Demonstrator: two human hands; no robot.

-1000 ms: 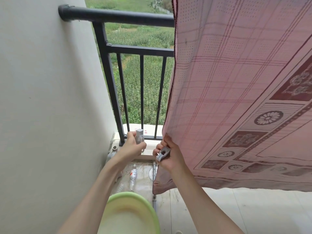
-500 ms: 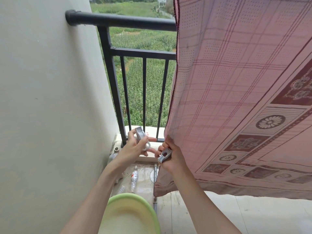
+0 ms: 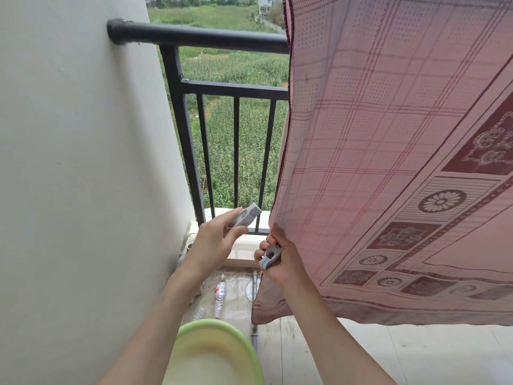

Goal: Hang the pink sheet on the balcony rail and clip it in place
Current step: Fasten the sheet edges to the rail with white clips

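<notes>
No text, number or sign can be read anywhere in the view. The plastic bottle (image 3: pixel 220 294) lying on the floor carries a red and white label, but its print is too small and blurred to make out. The pink sheet (image 3: pixel 388 162) bears only woven checks, dots and flower patterns, no lettering. The two grey clips show no marking that can be told.

sheet (image 3: pixel 388 162): pink, dotted checks, maroon floral border | rail (image 3: pixel 211 37): black | basin (image 3: pixel 222 334): green | clips (image 3: pixel 247 216): grey
</notes>
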